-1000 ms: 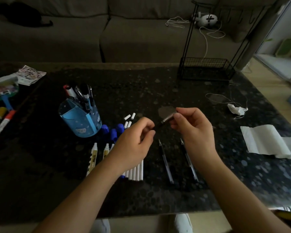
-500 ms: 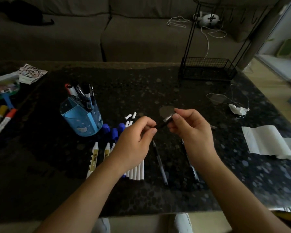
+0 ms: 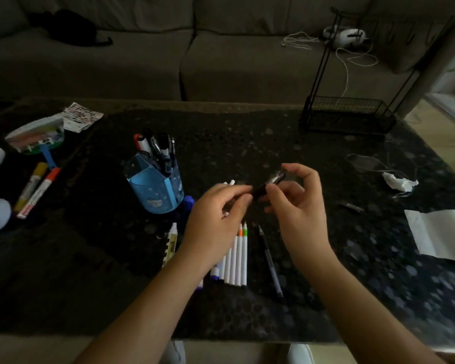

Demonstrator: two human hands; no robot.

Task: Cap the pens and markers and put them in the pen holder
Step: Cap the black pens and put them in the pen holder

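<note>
Both hands meet above the middle of the dark table on one black pen (image 3: 269, 183) with a silvery section. My left hand (image 3: 216, 222) pinches its left end and my right hand (image 3: 298, 206) pinches its right end. Whether a cap sits on it is hidden by the fingers. A blue pen holder (image 3: 156, 189) with several pens stands to the left. Below the hands lie several uncapped white markers (image 3: 238, 256), a yellow-labelled marker (image 3: 171, 241) and an uncapped black pen (image 3: 271, 261). Small white caps (image 3: 231, 182) and blue caps (image 3: 189, 200) lie beside the holder.
Yellow and red markers (image 3: 36, 189) lie at far left near a plastic packet (image 3: 37, 135). A black wire rack (image 3: 350, 116) stands at the back right. White tissue (image 3: 439, 236), a crumpled wad (image 3: 399, 183) and a small dark cap (image 3: 351, 206) lie to the right. A sofa stands behind the table.
My hands stay on the black pen, and my left hand's fingers have closed further over its end. The view has shifted, bringing more of the table's left side into frame.
</note>
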